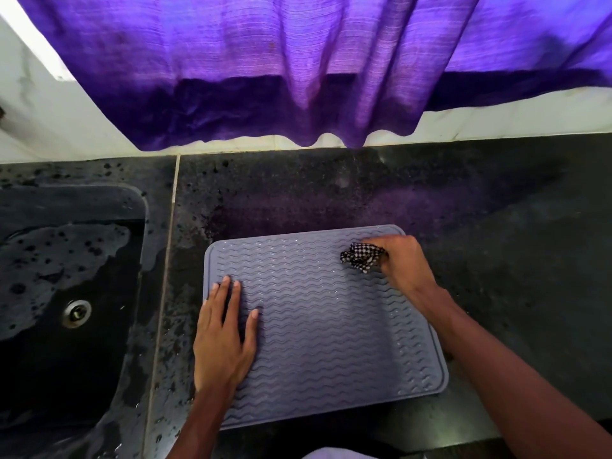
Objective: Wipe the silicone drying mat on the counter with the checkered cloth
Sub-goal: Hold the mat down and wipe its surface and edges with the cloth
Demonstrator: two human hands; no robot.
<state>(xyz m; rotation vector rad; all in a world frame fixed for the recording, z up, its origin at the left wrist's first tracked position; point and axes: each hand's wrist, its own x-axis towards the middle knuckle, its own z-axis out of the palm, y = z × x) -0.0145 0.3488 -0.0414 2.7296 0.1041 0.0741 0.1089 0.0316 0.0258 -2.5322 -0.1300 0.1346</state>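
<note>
The grey-blue silicone drying mat [324,326] lies flat on the dark speckled bench [496,226], right in front of the person. Its long axis seems to run left to right along the bench, though the wide lens makes this hard to judge. It sits slightly askew, so its far edge climbs toward the right. Its wavy ridges run the same way as that axis. The left hand [225,339] rests palm down on the mat's left edge, its fingers [231,293] straight and close together, pointing away from the person, with the thumb spread out to the side. The right hand [404,263] is at the mat's far right corner, its fingers curled round the bunched black-and-white checkered cloth [361,258], which touches the ridges there and pokes out toward the mat's middle. Left of the mat, past a pale seam in the bench, is a dark wet sink [66,260] with a metal drain [76,313]. Beyond the mat's far edge a purple curtain [298,77] hangs against a white wall [49,120], its hem just reaching the bench. Nothing lies on the mat but the hands and the cloth.
</note>
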